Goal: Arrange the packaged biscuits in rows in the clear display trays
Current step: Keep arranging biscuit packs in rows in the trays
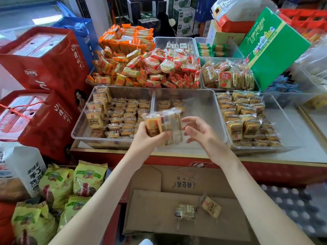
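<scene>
My left hand [150, 137] grips a stack of several clear-wrapped biscuit packets [163, 126] above the front edge of the middle clear tray [200, 103]. My right hand [200, 133] hovers just right of the stack with fingers loosely curled, holding nothing. That middle tray holds only a few packets [172, 105] at its back left. The left tray [79, 128] is filled with rows of the same packets. The right tray [290, 133] is about half filled. Two loose packets [198, 208] lie in the cardboard box [150, 209] below.
Behind are trays heaped with orange and red snack packets [141, 68]. Red gift boxes [44, 68] stand at the left, and a green carton [269, 48] leans at the right. Yellow-green bags [58, 184] lie at lower left. The red counter edge [265, 167] runs beneath the trays.
</scene>
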Available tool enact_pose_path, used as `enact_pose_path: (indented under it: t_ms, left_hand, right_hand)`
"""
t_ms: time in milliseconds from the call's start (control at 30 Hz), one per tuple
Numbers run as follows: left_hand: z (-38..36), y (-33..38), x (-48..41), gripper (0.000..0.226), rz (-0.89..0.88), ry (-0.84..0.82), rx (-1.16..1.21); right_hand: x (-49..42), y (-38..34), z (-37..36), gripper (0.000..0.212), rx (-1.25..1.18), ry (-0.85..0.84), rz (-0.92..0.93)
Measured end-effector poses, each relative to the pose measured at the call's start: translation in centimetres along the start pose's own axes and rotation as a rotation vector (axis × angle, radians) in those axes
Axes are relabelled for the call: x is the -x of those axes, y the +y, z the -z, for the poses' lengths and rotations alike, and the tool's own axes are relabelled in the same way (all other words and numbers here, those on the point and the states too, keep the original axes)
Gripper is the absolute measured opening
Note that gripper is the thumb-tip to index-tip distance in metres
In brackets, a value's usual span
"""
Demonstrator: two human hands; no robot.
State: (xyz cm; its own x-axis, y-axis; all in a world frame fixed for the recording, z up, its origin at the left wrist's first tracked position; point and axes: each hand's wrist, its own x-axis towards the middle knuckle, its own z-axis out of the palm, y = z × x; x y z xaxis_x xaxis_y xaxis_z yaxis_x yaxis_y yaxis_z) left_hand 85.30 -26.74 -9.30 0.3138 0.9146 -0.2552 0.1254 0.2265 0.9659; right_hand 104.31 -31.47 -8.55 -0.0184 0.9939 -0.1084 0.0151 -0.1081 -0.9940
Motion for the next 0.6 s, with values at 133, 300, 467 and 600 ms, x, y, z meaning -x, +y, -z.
enact_pose_path:
  t_ms: [133,300,467,600]
  left_hand:
    - [1.0,-0.9,-2.2,0.048,0.076,-0.137,-0.192]
    - [2.9,-2.7,-5.5,0.063,0.298,-0.282,0.0]
    - [3.9,-4.3,-7.2,0.052,0.472,-0.414,0.202]
    - [4.2,-4.7,-8.7,0.057,0.499,-0.396,0.229]
  right_hand:
    - [-2.8,0.4,0.8,0.069,0.074,-0.242,-0.085]
    - [-5.5,2.3,1.8,0.065,-0.057,-0.437,-0.077]
    - [-7.8,4.7,1.5,0.044,0.16,-0.335,0.045]
    - [-10.1,6.2,1.2,0.028,0.156,-0.26,0.154]
